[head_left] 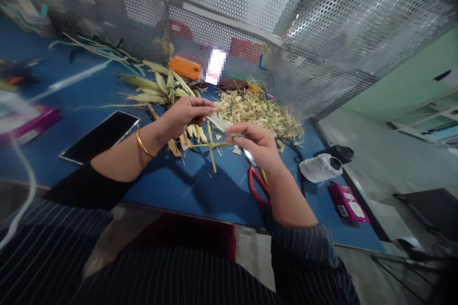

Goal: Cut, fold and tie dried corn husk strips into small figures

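A pale strip of corn husk (219, 124) is stretched between my hands above the blue table. My left hand (191, 113), with a gold bangle at the wrist, pinches its upper end. The fingers of my right hand (255, 142) are closed on the lower end. Below the strip is a cross of narrow twisted husk (211, 145); one arm of it reaches my right fingertips, and I cannot tell whether they grip it too. Scissors with red handles (258, 186) lie partly hidden under my right wrist. Whole corn husks (157, 86) spread out beyond my left hand.
A heap of shredded husk (259, 112) lies behind my hands, against a perforated metal screen (229, 5). A dark tablet or phone (102, 136) is at left. White thread cone (318, 168) and purple pack (348, 204) stand at right. An orange pack (185, 67) sits at the back.
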`<move>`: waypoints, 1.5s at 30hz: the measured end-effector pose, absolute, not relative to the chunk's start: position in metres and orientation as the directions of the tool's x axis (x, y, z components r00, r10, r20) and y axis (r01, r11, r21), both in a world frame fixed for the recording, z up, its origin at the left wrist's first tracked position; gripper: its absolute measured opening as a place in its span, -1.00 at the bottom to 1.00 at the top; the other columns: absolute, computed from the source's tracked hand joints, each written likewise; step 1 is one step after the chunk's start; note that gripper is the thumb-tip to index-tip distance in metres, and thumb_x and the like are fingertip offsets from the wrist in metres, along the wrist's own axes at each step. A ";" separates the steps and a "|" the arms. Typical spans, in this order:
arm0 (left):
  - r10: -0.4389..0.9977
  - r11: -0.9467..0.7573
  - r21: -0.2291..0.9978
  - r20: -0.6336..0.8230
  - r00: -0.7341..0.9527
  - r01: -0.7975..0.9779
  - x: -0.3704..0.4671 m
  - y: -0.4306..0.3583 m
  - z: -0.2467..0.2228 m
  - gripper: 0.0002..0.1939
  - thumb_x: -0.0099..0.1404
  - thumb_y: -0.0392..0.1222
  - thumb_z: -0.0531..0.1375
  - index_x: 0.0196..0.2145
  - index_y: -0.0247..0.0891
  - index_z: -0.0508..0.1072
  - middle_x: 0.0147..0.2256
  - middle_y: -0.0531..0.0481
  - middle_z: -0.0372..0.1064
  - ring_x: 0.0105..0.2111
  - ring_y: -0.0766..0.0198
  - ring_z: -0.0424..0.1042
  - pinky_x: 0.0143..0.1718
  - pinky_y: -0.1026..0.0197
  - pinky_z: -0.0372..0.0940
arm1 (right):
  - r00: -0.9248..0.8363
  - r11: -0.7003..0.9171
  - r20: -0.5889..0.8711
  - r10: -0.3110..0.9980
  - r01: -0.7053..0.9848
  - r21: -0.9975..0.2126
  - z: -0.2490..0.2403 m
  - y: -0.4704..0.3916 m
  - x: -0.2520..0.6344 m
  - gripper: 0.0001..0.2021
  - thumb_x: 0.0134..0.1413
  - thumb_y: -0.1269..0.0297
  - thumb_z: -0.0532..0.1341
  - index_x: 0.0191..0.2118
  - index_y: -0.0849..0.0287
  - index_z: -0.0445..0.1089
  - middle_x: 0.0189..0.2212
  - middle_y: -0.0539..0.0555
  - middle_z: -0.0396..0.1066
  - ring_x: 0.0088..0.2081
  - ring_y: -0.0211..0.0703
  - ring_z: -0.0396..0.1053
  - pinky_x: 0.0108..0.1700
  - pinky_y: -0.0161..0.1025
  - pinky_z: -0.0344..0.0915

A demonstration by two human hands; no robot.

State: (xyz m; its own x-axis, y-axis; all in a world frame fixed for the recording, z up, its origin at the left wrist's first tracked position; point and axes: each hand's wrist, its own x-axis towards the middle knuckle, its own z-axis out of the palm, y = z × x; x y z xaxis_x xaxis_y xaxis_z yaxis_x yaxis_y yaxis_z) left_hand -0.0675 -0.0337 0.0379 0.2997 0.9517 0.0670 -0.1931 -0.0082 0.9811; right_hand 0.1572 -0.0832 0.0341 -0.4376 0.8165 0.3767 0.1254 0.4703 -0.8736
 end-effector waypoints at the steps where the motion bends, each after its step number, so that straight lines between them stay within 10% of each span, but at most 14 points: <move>1: 0.952 0.015 0.973 0.057 0.302 -0.230 -0.067 -0.033 0.038 -0.80 0.02 -0.21 0.37 -0.36 -0.33 0.58 -0.53 0.07 0.35 -0.62 0.51 0.21 -0.58 0.40 0.12 | -0.428 0.499 0.405 0.808 0.133 -0.856 0.033 -0.085 0.155 -0.74 0.05 0.25 0.31 -0.10 0.06 0.48 -0.27 0.01 0.55 -0.19 -0.17 0.51 -0.03 -0.12 0.42; 6: 0.948 0.100 0.940 0.009 0.317 -0.325 -0.067 -0.033 0.037 -0.81 0.02 -0.27 0.36 -0.35 -0.35 0.58 -0.58 0.09 0.29 -0.64 0.53 0.18 -0.58 0.41 0.13 | -0.327 0.692 0.613 0.719 0.254 -0.676 0.026 -0.090 0.145 -0.80 0.16 0.34 0.24 -0.09 0.03 0.47 -0.29 -0.02 0.57 -0.23 -0.24 0.51 -0.12 -0.18 0.42; 10: 0.949 0.104 0.932 0.011 0.316 -0.347 -0.067 -0.031 0.037 -0.81 0.06 -0.26 0.34 -0.32 -0.36 0.57 -0.58 0.09 0.29 -0.65 0.51 0.18 -0.58 0.39 0.14 | -0.391 0.833 0.784 0.483 0.480 -0.274 0.024 -0.088 0.142 -0.83 0.17 0.37 0.23 -0.15 0.05 0.52 -0.33 0.02 0.57 -0.29 -0.23 0.47 -0.20 -0.19 0.37; 14: 0.970 0.090 0.926 0.002 0.242 -0.366 -0.063 -0.035 0.038 -0.64 0.14 0.08 0.29 -0.31 -0.32 0.53 -0.57 0.07 0.32 -0.63 0.45 0.27 -0.56 0.36 0.19 | -0.419 0.826 0.853 0.310 0.564 -0.023 0.020 -0.088 0.137 -0.81 0.14 0.42 0.24 -0.14 0.11 0.51 -0.35 0.04 0.56 -0.33 -0.24 0.46 -0.22 -0.20 0.36; 18: 0.989 0.076 0.936 -0.028 0.142 -0.342 -0.051 -0.049 0.035 -0.47 0.06 0.30 0.26 -0.36 -0.29 0.45 -0.50 0.02 0.39 -0.57 0.40 0.35 -0.51 0.33 0.24 | -0.349 0.778 0.883 0.315 0.628 -0.029 0.014 -0.088 0.133 -0.81 0.14 0.43 0.23 -0.13 0.11 0.50 -0.35 0.05 0.56 -0.30 -0.24 0.48 -0.19 -0.22 0.37; 33: 0.992 0.044 0.991 -0.028 0.121 -0.126 -0.043 -0.062 0.029 -0.65 0.00 -0.03 0.39 -0.64 -0.33 0.40 -0.65 0.07 0.32 -0.66 0.47 0.22 -0.60 0.34 0.11 | -0.215 0.775 0.864 0.455 0.574 -0.265 0.013 -0.092 0.132 -0.96 0.12 0.33 0.27 -0.30 0.07 0.48 -0.35 0.03 0.43 -0.29 -0.21 0.40 -0.21 -0.16 0.33; 45: 0.959 0.213 0.958 -0.167 0.230 -0.193 -0.037 -0.072 0.034 -0.74 -0.07 -0.17 0.43 -0.51 -0.34 0.46 -0.59 0.05 0.38 -0.61 0.42 0.34 -0.54 0.33 0.27 | -0.325 0.715 0.825 0.462 0.686 -0.130 0.014 -0.092 0.134 -0.94 0.17 0.30 0.23 -0.28 0.04 0.46 -0.30 0.00 0.52 -0.23 -0.21 0.45 -0.09 -0.15 0.24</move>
State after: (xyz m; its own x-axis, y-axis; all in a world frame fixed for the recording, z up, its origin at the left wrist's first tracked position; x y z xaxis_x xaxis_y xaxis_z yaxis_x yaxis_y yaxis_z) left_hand -0.0374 -0.0716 0.0344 0.2305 0.9587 -0.1669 -0.1928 0.2131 0.9578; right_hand 0.1340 -0.0918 0.0138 -0.3247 0.4620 0.8253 0.6865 0.7154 -0.1303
